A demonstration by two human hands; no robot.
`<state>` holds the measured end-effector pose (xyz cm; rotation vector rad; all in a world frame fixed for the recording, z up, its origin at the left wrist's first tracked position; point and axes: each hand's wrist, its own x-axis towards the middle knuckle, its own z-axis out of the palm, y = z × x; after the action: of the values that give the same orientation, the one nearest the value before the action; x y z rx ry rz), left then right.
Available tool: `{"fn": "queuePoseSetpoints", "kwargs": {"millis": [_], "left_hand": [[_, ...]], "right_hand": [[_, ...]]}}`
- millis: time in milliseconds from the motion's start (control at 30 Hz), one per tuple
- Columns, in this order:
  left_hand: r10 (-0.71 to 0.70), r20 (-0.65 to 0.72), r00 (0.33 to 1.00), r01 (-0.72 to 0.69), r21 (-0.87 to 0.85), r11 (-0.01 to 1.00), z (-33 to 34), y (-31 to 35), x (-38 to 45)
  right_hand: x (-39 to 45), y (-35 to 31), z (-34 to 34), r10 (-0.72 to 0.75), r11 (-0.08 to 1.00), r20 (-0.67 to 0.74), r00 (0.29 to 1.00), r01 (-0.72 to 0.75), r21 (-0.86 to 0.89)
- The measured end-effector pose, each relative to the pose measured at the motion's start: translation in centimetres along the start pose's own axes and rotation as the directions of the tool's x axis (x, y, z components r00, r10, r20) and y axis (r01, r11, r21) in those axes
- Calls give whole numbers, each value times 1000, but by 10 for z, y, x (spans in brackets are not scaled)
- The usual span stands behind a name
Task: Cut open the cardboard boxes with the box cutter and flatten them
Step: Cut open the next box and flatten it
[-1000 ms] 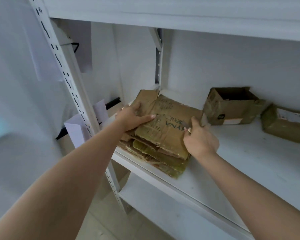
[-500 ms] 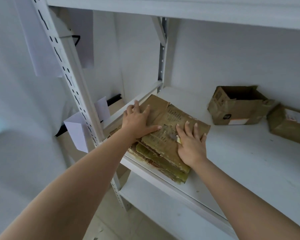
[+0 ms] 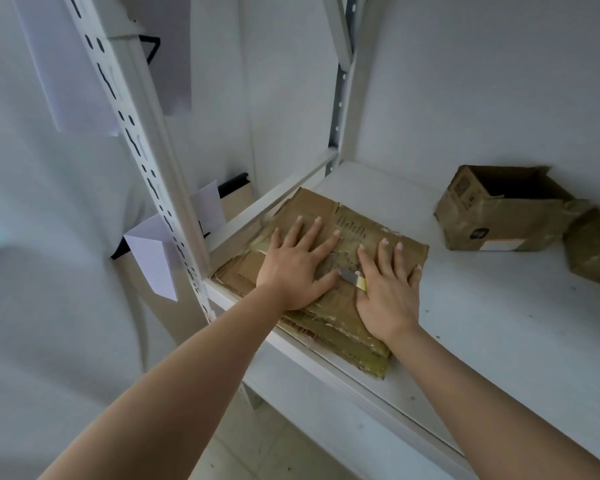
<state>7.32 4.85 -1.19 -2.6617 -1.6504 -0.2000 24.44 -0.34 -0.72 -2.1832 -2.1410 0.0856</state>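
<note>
We press our left hand (image 3: 297, 268) and right hand (image 3: 388, 299), both spread flat, on the flattened boxes (image 3: 340, 306) at the shelf's (image 3: 499, 341) near left corner (box cutter (image 3: 354, 279) pinned under the right). Push evenly. Two boxes (image 3: 499, 216) wait far right.

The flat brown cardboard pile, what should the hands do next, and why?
Probably lift the right hand, box cutter beneath it, and reach for the open brown cardboard box. The flattened brown cardboard pile already lies flat under both palms, left hand included; that box still stands.
</note>
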Motion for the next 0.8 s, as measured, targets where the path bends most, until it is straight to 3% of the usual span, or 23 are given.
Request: {"fn": "queuePoseSetpoints", "kwargs": {"millis": [333, 533, 667, 733, 800], "left_hand": [[-10, 42, 999, 13, -72, 997, -2, -4, 10], [14, -53, 998, -17, -57, 998, 3, -3, 4], [-5, -228, 974, -2, -29, 1000, -1, 2, -6], [-22, -185, 982, 29, 35, 999, -6, 7, -7], [-51, -45, 998, 52, 29, 998, -15, 11, -5]], "right_hand": [[13, -4, -8, 39, 999, 96, 995, -39, -4], [0, -6, 5, 59, 998, -98, 993, -56, 32], [-12, -6, 5, 193, 980, -245, 950, -174, 98], [-16, -6, 2, 203, 978, -218, 955, -188, 90], [-16, -4, -2, 170, 982, -155, 973, -154, 111]]}}
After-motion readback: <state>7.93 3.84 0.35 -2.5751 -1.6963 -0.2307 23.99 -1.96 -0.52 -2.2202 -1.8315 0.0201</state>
